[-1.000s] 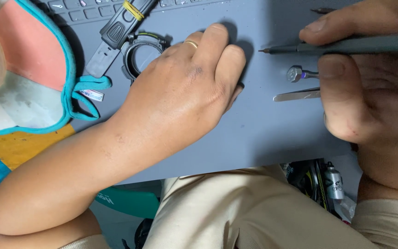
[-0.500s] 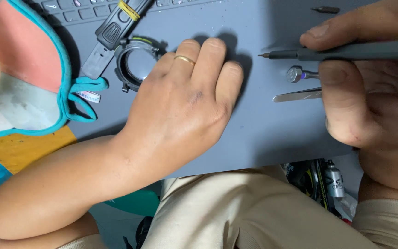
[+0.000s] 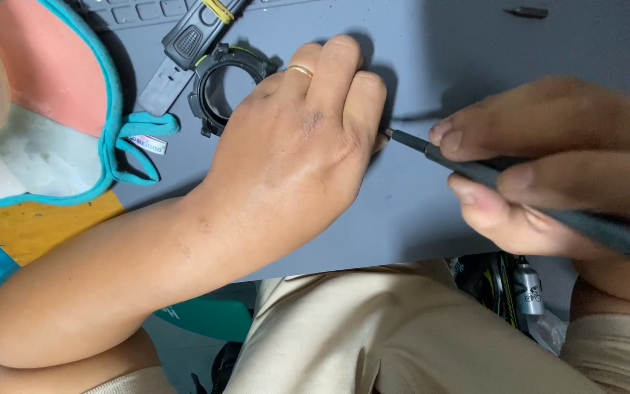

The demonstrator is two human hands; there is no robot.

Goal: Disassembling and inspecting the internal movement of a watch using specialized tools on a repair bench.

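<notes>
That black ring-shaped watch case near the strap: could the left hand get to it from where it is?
Probably yes. The left hand rests on the grey mat right beside the black watch case, fingers nearly alongside it, nothing between them.

Sm. white label [image 3: 147, 144] on teal strap [image 3: 134, 149]; maybe printed.

screwdriver [image 3: 519, 191] tip behind the left hand [image 3: 297, 149], handle past the right edge, whatever beneath the palm
</notes>
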